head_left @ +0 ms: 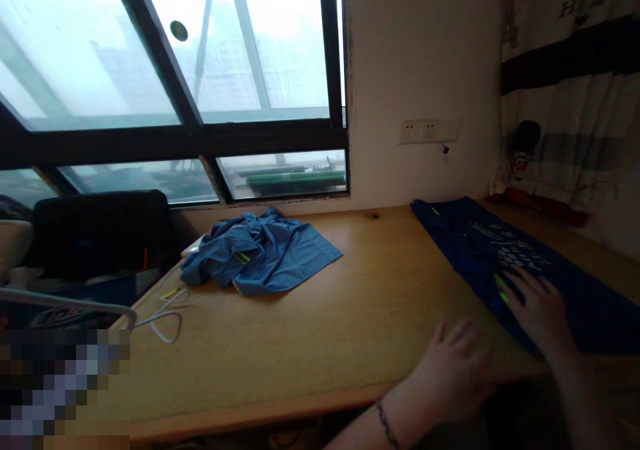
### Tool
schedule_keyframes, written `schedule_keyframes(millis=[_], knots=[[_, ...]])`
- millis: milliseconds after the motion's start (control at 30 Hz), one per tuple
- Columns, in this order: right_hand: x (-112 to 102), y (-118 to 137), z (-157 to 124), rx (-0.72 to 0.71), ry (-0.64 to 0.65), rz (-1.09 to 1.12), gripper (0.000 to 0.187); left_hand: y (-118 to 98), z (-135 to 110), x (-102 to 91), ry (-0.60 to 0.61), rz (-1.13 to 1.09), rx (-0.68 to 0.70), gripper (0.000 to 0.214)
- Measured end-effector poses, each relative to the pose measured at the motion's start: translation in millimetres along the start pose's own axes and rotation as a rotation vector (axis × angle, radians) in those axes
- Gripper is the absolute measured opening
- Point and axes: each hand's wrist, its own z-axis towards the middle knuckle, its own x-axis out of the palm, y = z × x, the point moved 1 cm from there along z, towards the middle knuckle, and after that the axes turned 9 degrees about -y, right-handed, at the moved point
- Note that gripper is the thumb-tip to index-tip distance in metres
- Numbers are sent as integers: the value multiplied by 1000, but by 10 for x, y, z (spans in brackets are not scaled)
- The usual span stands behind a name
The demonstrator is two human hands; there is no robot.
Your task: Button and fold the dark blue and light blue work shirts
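Observation:
A dark blue garment [480, 257] with white print and yellow-green strips lies laid out flat at the right side of the wooden table. My right hand [540, 313] rests on it palm down, fingers spread near the print and one strip. Left of the garment, my left hand [455, 370] is over the table's front edge, a dark bracelet on its wrist. Its fingers look slightly blurred and apart, with nothing seen in them. A lighter blue garment [290, 253], also with a yellow-green strip, lies crumpled at the table's far left, away from both hands.
The wooden table [360, 330] stands against the wall below a window [260, 50]. A white cable [170, 327] loops at its left edge. Beyond that edge are a black chair back [100, 227] and a white bar [65, 299]. A patterned curtain [550, 117] hangs at the right.

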Motion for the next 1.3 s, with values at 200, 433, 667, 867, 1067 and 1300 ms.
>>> schedule_keyframes(millis=[200, 433, 667, 867, 1067, 1300], knots=[[99, 1603, 179, -455, 48, 551, 29, 1459, -404, -863, -65, 422, -472, 44], [775, 2423, 121, -535, 116, 618, 25, 2732, -1337, -1217, -96, 764, -1065, 53], [929, 2417, -185, -522, 266, 718, 21, 2508, -1259, -1031, -11, 781, -1102, 52], [830, 2587, -244, -588, 265, 796, 25, 1919, -918, -951, 24, 385, -738, 43], [1051, 2397, -244, -567, 355, 469, 39, 1704, -773, -925, -211, -133, -504, 32], [1084, 2074, 15, -218, 20, 363, 28, 2179, -944, -1091, -368, 602, -833, 40]])
